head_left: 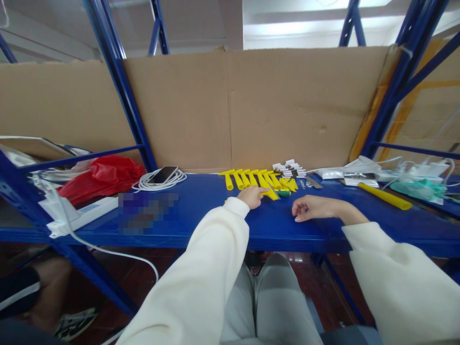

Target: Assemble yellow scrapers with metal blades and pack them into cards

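Note:
My left hand [251, 196] reaches to the middle of the blue table, its fingers closed on a yellow scraper [268, 193] with a grey edge. Just beyond it a row of yellow T-shaped scrapers [240, 181] lies side by side. A green-handled tool [283, 193] is partly hidden behind the scraper. My right hand [314, 208] hovers or rests over the table to the right, fingers loosely bent and apart, with nothing visible in them. Small yellow pieces [288, 184] and a flat metal blade [313, 182] lie beyond it.
White-and-black small items [289, 168] are piled at the back. To the left are a phone [164, 175] on a coiled white cable [143, 184], a red bag [104, 179] and a power strip [95, 211]. A yellow tube [386, 196] lies right. Cardboard [280, 105] walls the back.

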